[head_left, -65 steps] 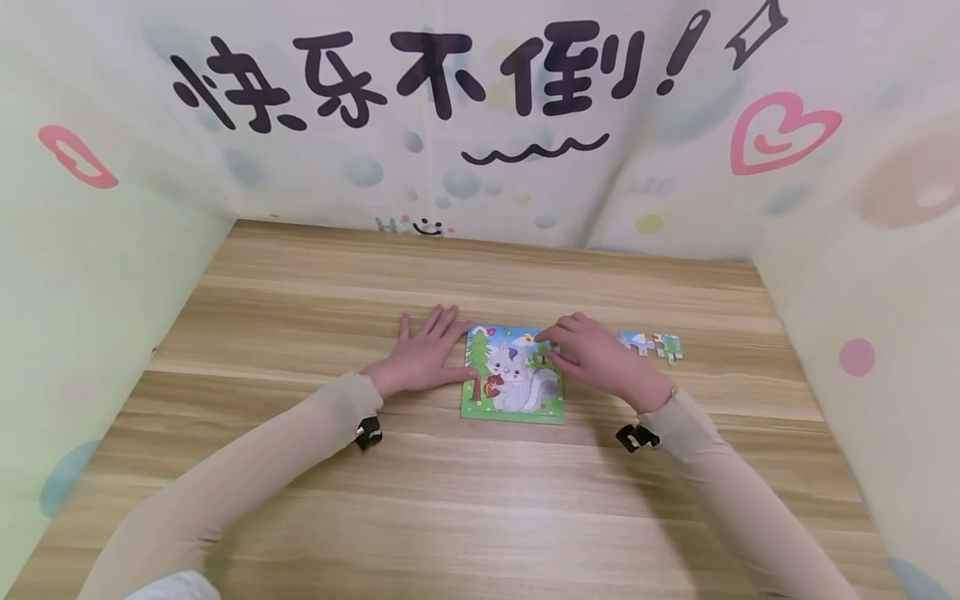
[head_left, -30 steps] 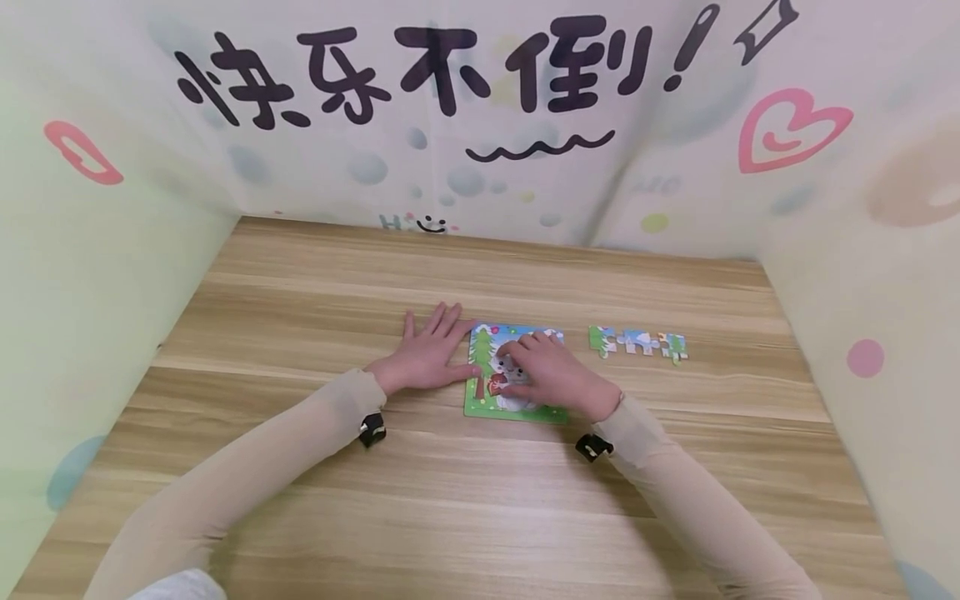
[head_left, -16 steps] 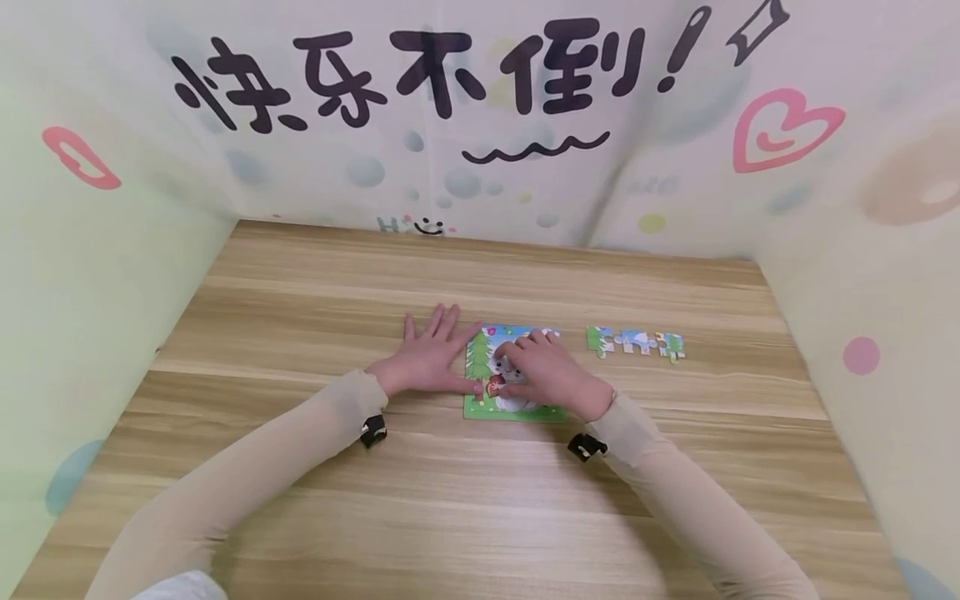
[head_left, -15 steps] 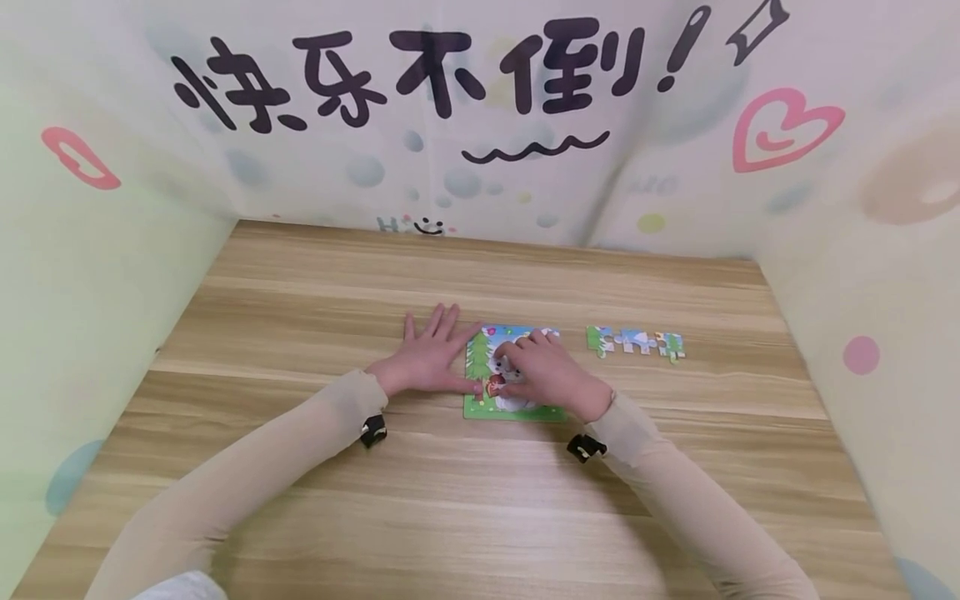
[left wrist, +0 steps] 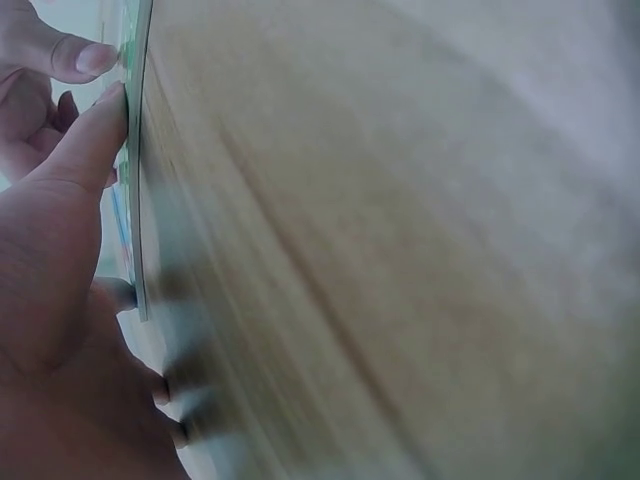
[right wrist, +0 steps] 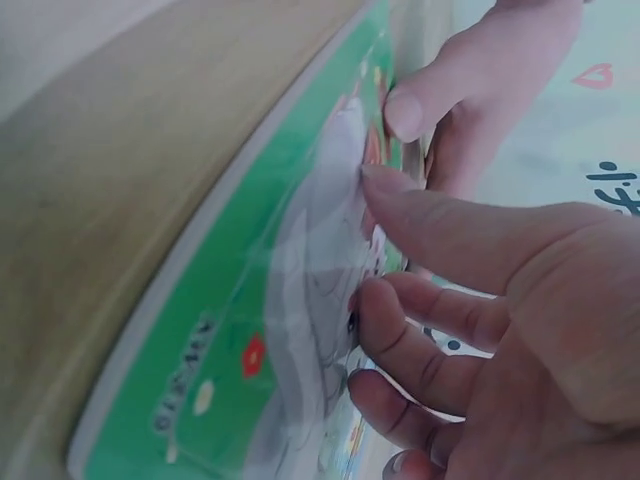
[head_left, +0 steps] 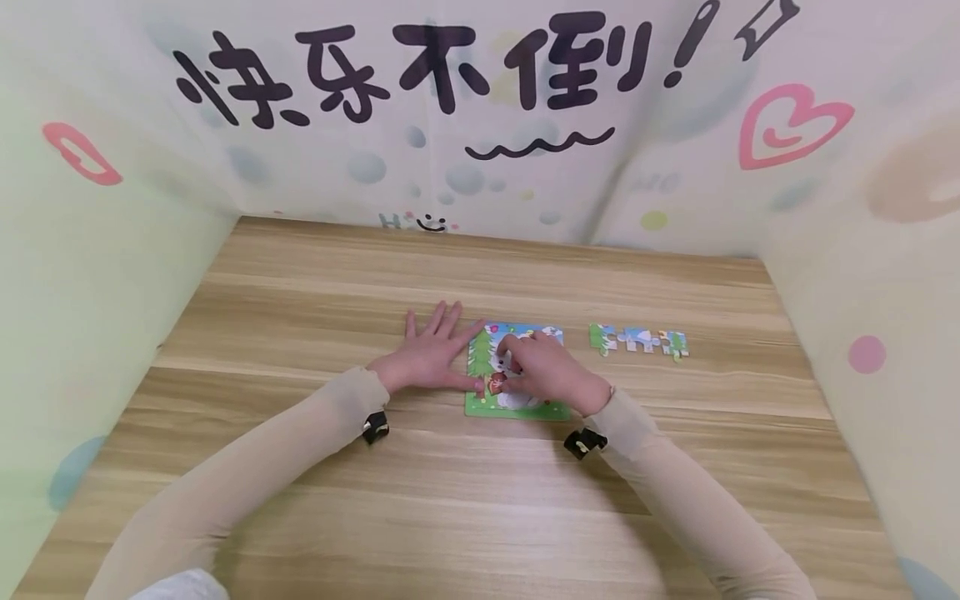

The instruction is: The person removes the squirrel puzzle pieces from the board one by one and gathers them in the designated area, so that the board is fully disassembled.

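Observation:
A square jigsaw puzzle [head_left: 517, 412] with a grey squirrel picture lies flat on the table. My left hand [head_left: 423, 360] spreads over its left side. The left thumb rests on the puzzle's face, and the other fingers reach past its upper left corner. Over the middle and right of the picture is my right hand [head_left: 553, 373]. In the right wrist view, its bent thumb and fingertips press on the puzzle [right wrist: 240, 270], pinching at a piece whose outline is hidden. Three loose puzzle pieces [head_left: 640, 339] lie in a row to the right.
The wood-grain table [head_left: 480, 500] extends all round the puzzle. A printed cloth wall [head_left: 322, 167] with dark lettering closes off the back, and pale walls stand on both sides.
My right hand has come from the puzzle's upper right corner to its middle, uncovering a third loose piece. Lately its fingers have shifted only slightly. The left hand has barely moved.

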`<action>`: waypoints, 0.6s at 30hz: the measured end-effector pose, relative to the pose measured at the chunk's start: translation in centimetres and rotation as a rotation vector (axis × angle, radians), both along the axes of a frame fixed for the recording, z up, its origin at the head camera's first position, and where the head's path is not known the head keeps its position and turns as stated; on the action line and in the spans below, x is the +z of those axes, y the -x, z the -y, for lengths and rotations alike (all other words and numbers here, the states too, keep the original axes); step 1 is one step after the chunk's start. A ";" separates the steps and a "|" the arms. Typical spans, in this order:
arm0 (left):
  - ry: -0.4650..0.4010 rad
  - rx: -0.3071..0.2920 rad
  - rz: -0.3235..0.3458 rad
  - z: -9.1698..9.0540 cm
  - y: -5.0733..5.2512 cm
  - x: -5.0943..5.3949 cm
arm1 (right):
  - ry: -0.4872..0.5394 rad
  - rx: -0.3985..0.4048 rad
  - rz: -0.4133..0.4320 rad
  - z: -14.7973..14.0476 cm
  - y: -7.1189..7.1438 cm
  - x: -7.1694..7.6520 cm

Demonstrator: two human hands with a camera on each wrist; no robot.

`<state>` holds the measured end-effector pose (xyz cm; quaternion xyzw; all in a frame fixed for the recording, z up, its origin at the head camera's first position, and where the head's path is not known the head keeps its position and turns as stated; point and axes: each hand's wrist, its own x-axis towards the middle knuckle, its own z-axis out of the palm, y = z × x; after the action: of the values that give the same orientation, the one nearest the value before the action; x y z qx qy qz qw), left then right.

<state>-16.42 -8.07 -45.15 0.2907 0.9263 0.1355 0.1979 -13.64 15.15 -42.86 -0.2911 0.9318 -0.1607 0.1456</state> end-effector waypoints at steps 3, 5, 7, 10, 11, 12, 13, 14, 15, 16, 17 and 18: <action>-0.003 0.001 0.004 0.1 0.0 0.2 | -0.008 -0.002 -0.005 0.2 0.0 0.1; 0.002 0.001 0.005 0.0 0.0 0.2 | -0.012 -0.004 -0.009 0.1 -0.1 0.1; 0.006 0.002 0.004 0.0 0.0 0.2 | -0.011 -0.011 -0.013 0.1 -0.2 0.1; 0.006 0.004 0.006 -0.1 0.0 0.2 | -0.005 -0.014 -0.031 0.1 -0.3 0.0; 0.007 0.004 0.004 -0.1 0.0 0.2 | -0.004 -0.015 -0.040 0.1 -0.3 0.0; 0.007 0.005 0.005 -0.1 0.0 0.2 | -0.002 -0.012 -0.050 0.1 -0.4 0.0; 0.007 0.005 0.006 -0.1 0.0 0.2 | 0.000 -0.009 -0.060 0.1 -0.4 -0.1; 0.007 0.005 0.008 -0.1 0.0 0.3 | 0.002 -0.005 -0.071 0.1 -0.4 -0.1; 0.008 0.005 0.009 -0.1 0.0 0.3 | 0.005 -0.001 -0.080 0.1 -0.5 -0.1; 0.009 0.006 0.009 -0.1 -0.1 0.3 | 0.007 -0.002 -0.084 0.1 -0.5 -0.1; 0.011 0.006 0.010 -0.1 -0.1 0.3 | 0.010 -0.002 -0.089 0.1 -0.5 -0.1; 0.013 0.006 0.013 -0.1 -0.1 0.4 | 0.016 -0.001 -0.095 0.1 -0.5 -0.1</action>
<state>-16.35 -7.95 -44.79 0.2858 0.9267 0.1320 0.2052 -13.18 15.02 -42.98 -0.2989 0.9366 -0.1541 0.0989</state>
